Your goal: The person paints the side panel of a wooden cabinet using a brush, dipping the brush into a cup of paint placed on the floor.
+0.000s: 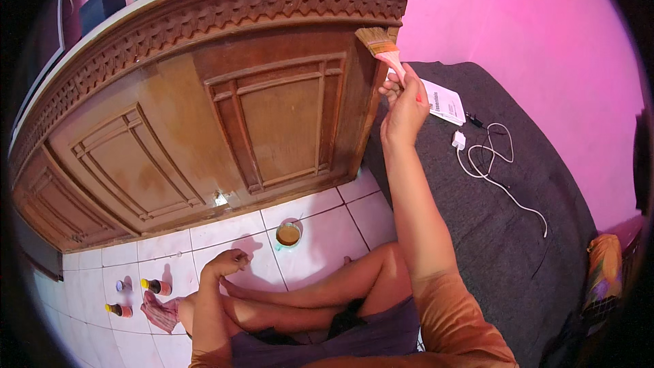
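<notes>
Raised at the upper right, my right hand (406, 112) grips a flat paintbrush (390, 58) by its pale pink handle. Its wide bristles lie against the upper right corner of a carved wooden cabinet (160, 85), or just in front of it. The wood around the right door panel (279, 129) looks darker and redder than the paler left part. Over my crossed legs, my left hand (228, 263) hangs with curled fingers and nothing visible in it. Beyond that hand, a cup of brown liquid (288, 234) stands on the white tiles.
Two yellow-capped bottles (158, 287) (118, 310), a small jar (123, 285) and a crumpled pink cloth (161, 313) are on the floor at left. A dark grey padded surface (518, 225) on the right holds a white booklet (446, 103), a charger (458, 140) and its cable.
</notes>
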Motion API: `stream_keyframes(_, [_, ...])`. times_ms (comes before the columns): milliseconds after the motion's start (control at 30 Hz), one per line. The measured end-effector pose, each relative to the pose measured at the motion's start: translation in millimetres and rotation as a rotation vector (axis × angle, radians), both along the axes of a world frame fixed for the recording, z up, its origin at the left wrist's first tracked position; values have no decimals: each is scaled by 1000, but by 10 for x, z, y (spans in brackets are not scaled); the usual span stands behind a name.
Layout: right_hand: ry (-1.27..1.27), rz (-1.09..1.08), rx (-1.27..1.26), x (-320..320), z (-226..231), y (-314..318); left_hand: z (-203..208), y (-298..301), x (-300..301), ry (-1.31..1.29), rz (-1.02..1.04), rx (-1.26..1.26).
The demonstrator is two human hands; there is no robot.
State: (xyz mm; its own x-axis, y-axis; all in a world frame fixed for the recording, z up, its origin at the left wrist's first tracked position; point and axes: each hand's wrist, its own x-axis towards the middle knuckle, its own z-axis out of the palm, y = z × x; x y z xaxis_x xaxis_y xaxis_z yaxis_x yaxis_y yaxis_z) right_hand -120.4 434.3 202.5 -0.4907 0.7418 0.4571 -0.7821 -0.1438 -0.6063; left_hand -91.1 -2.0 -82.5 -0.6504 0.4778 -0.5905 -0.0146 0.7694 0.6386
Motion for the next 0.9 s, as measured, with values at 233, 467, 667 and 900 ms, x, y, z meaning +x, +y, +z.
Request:
stream_keyframes(233, [-141, -79, -5, -132, -366, -36, 6, 32, 12, -9, 33, 23])
stream_keyframes(467, [-277, -61, -64, 90, -812, -38, -60, 54, -26, -23, -13, 2])
stream_keyframes(667, [-39, -80, -32, -59, 4, -61, -3, 40, -20, -44, 1, -5])
stream_keyframes(900, [-274, -99, -83, -127, -412, -4, -60, 47, -44, -27, -9, 12])
